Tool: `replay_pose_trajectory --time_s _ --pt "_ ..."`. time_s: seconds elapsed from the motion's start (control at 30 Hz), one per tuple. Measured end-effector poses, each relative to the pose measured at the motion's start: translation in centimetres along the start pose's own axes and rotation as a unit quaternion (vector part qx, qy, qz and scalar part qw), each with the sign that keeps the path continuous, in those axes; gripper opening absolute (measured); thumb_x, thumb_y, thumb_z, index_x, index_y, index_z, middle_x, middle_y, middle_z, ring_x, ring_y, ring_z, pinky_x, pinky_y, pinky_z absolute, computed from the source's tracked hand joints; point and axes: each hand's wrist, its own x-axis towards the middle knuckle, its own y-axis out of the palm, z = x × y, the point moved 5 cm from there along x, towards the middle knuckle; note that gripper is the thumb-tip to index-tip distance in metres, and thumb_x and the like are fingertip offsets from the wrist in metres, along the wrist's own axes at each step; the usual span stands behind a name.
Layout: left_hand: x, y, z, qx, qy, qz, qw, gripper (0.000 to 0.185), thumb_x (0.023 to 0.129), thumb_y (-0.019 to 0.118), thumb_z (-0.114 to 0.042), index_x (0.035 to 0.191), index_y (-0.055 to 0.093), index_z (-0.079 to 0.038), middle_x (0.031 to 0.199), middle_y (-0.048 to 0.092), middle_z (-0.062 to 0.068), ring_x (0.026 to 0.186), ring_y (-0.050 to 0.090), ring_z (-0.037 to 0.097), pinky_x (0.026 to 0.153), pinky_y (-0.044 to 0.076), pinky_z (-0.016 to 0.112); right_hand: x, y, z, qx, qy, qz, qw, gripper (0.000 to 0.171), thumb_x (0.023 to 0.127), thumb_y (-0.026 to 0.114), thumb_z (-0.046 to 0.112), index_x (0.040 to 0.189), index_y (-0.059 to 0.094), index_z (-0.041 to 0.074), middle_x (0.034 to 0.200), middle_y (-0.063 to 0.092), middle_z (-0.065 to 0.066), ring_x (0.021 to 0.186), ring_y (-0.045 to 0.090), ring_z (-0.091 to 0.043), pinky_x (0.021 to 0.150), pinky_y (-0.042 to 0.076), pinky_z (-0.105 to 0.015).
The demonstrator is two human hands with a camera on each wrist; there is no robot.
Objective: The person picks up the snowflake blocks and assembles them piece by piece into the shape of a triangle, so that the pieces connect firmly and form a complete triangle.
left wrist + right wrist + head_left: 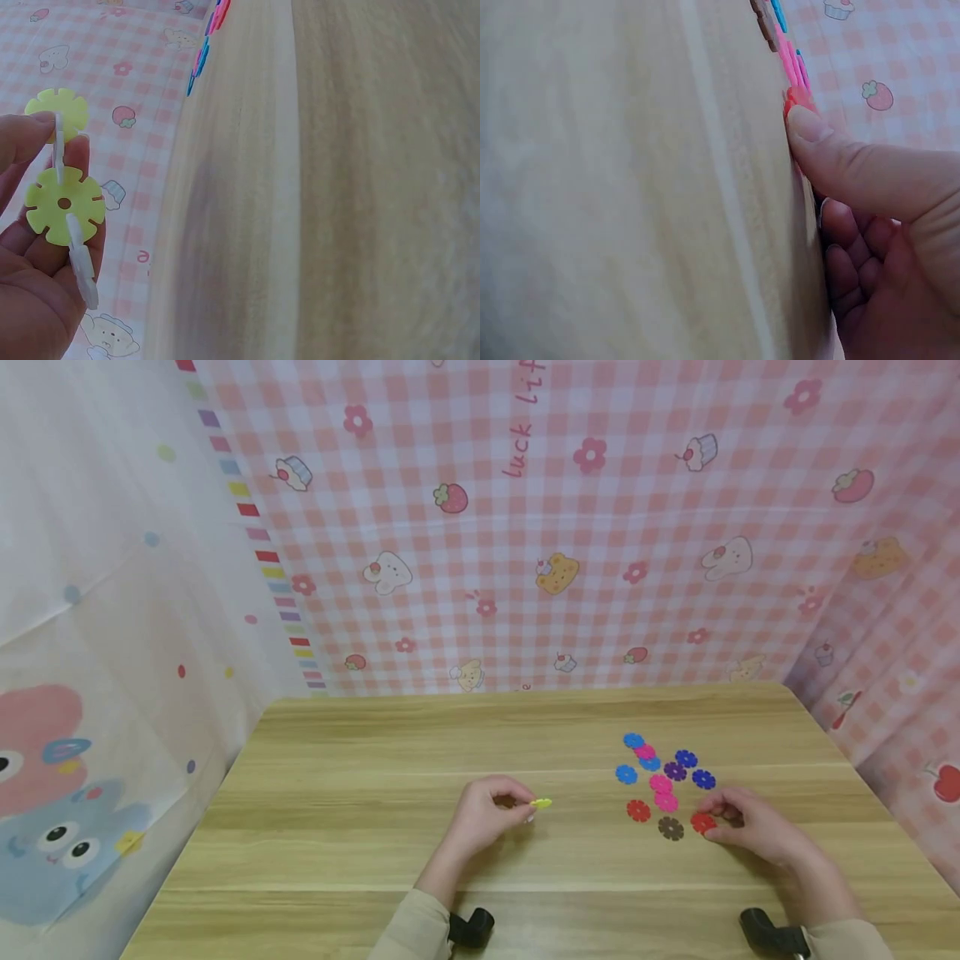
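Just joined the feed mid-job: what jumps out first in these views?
The cluster of bright plastic flower-shaped discs on the right of the wooden table, blue, pink, purple, red and brown. The left hand pinches joined yellow-green flower discs at the table's middle. The right hand presses its thumb on a red disc at the cluster's near edge.

Matt plastic snowflake discs (664, 783) on a smooth wood-grain table (360, 810); soft printed cloth backdrop (570, 527).

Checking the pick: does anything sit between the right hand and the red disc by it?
Nothing visible. The right hand is already on the red disc, thumb pressing its edge; the brown disc lies beside it, apart.
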Motion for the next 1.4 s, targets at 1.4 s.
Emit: replay_pose_trajectory --time_s 1.4 --pt "-0.2 0.8 -0.1 0.018 0.016 0.008 0.9997 0.004 0.083 0.078 -0.003 0.086 0.076 -0.004 0.086 0.071 0.002 0.076 0.060 0.007 0.070 0.053 0.025 4.5 6.1 10.5 0.142 0.018 -0.027 0.989 0.017 0.091 0.069 0.005 0.107 0.069 0.001 0.087 0.066 -0.003 0.075 0.059 -0.010 0.066 0.051 -0.024"
